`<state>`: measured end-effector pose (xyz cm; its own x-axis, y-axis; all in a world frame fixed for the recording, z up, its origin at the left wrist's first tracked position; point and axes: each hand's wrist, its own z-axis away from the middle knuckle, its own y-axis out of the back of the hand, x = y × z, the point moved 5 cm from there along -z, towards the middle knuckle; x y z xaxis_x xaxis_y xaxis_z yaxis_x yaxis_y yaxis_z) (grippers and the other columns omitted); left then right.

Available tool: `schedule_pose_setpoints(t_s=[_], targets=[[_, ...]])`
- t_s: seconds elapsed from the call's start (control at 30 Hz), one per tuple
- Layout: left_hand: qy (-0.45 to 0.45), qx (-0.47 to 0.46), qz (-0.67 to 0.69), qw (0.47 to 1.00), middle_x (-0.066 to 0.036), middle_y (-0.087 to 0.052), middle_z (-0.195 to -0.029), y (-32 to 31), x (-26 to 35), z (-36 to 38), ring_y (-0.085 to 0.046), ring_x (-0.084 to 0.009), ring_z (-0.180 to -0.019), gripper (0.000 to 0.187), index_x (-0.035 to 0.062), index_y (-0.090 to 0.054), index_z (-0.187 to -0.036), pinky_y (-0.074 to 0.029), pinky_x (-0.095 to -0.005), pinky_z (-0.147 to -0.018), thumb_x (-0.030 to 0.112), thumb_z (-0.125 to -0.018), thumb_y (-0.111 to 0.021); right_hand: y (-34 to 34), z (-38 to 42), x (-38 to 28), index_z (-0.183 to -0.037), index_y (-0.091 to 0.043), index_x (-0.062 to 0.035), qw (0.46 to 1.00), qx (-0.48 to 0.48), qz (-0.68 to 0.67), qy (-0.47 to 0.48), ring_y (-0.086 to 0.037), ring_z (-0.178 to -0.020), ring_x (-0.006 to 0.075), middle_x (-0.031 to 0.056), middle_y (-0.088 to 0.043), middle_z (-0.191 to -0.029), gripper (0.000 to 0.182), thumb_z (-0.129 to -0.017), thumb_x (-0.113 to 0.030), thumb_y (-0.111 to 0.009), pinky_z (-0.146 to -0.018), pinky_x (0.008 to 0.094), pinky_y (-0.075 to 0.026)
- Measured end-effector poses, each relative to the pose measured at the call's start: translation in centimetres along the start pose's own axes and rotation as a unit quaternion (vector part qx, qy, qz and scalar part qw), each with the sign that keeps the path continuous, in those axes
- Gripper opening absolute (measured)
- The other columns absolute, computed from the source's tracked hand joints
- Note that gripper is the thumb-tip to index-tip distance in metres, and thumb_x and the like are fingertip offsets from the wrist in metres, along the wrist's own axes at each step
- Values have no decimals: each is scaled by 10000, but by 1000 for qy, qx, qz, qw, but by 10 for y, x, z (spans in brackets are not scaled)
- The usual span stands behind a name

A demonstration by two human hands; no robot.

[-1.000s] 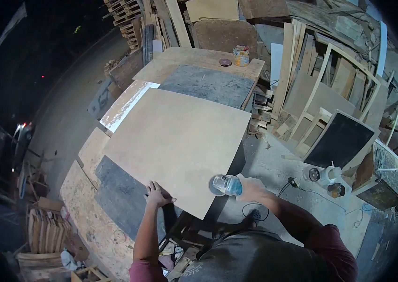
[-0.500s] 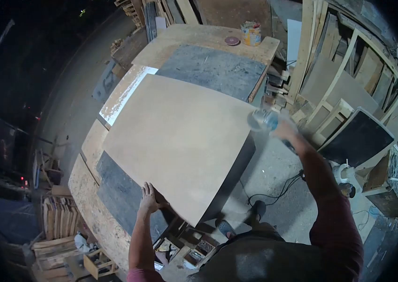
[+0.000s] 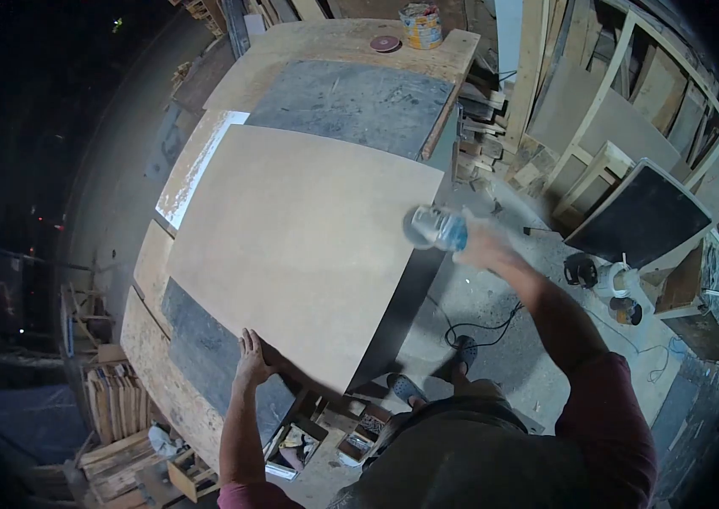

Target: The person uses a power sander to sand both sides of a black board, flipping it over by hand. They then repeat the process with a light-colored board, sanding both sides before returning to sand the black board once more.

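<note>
Beige flat rectangular panel (image 3: 308, 246): it lies on the wooden counter (image 3: 317, 36), partly over a dark grey scuffed sheet (image 3: 359, 103). We see no clear shift of it against this sheet.

Teal-and-clear power tool with a round head (image 3: 437, 227): this is what has just changed place. A moment ago it was at the far right corner of the panel; now it has come somewhat toward us along the right edge, and its head overlaps the panel more. So we judge that the place being worked has passed from the corner to the side. Because of blur, we cannot tell how firmly the head touches.

Right hand (image 3: 486, 243): it is closed around the body of the tool and has moved together with it. The separate fingers are too blurred for us to count.

Left hand (image 3: 252, 365): it remains at the near left edge of the panel, rather open, fingers extended and thumb apart. It touches the edge but does not grasp any tool; we judge that it steadies the panel.

Reddish-brown round disc (image 3: 385, 43): it lies at the far side of the counter, just beside a yellow-and-white stained can (image 3: 421, 25), well apart from both hands.
</note>
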<state>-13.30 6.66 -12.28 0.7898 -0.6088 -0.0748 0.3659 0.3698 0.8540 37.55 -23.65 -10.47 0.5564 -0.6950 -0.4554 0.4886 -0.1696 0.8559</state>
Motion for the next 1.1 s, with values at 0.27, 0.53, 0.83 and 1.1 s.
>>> schedule_pose_setpoints(t_s=[0.27, 0.53, 0.83, 1.1], targets=[[6, -13, -32, 999, -318, -21, -1558, -1, 0, -3, -72, -496, -1437, 1351, -86, -38, -1487, -232, -480, -1182, 413, -576, -902, 26, -75, 58, -1329, -440, -57, 997, -14, -55, -60, -627, -1021, 410, 250, -639, -1081, 835, -610, -317, -776, -869, 460, -521], [8, -27, -16, 999, -319, -3, -1559, 2, 2, -1, -60, -493, -1439, 1359, -95, -22, -1483, -206, -480, -1189, 432, -584, -893, 3, 5, -20, -1172, -469, -78, 997, -74, 20, 10, -650, -1006, 389, 203, -664, -1059, 655, -632, -286, -773, -861, 461, -537], [3, -8, 8, 1000, -325, -14, -1556, 2, 2, 1, -62, -500, -1436, 1354, -95, -24, -1484, -217, -490, -1182, 429, -587, -892, 38, -69, 37, -1207, -595, -61, 998, 4, -34, -55, -659, -966, 378, 217, -678, -1005, 682, -587, -295, -758, -817, 433, -535], [-17, 12, -3, 1000, -336, -24, -1550, -3, -4, 1, -62, -510, -1432, 1399, -105, -43, -1480, -224, -496, -1176, 564, -563, -861, 12, -8, -18, -1221, -497, -38, 999, -8, -6, -51, -641, -1036, 378, 230, -653, -1104, 689, -616, -234, -762, -899, 441, -518]])
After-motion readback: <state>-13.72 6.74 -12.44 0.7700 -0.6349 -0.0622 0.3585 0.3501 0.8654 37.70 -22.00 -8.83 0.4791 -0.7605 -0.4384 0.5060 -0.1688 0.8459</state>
